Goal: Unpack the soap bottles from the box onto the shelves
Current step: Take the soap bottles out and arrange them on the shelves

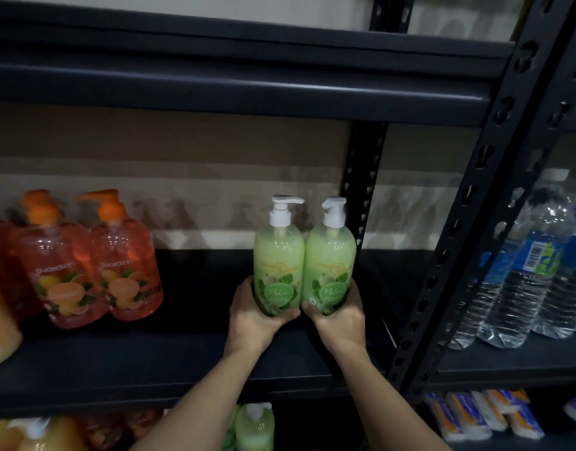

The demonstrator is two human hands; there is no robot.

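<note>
Left hand [254, 315]: curled round the foot of the left bottle [278, 265], thumb across the front below the round label.
Right hand [340, 315]: gripping the right bottle [329, 265] the same way, low on the body.
Bottles: two green pump bottles, upright, side by side and touching, over the shelf [182, 353] towards its right end, near the post [365, 190].
Weight: both look full nearly to the shoulder, so I'd judge them fairly heavy for one hand each.
Surface: smooth, glossy plastic, probably a bit slippery; the walls look stiff enough to squeeze firmly.
Weak spot: the white pumps look like the part to leave alone; I wouldn't lift or steer by them.
Best hold: low round the body, as both hands have it now, so the weight sits in the palm.
Neighbours: orange bottles [94, 268] stand well to the left on the same shelf, with bare shelf between them and the green pair.
Hidden: the hands cover both bases, so I can't tell whether the bottles rest on the shelf or hang just above it.
Out of sight: the box does not show anywhere.
Hard to read: the label print is blurred; a third green bottle [254, 428] on the level below is cut off by the frame edge.
Far right: water bottles [521, 281] sit in the next bay, blurred.
</note>
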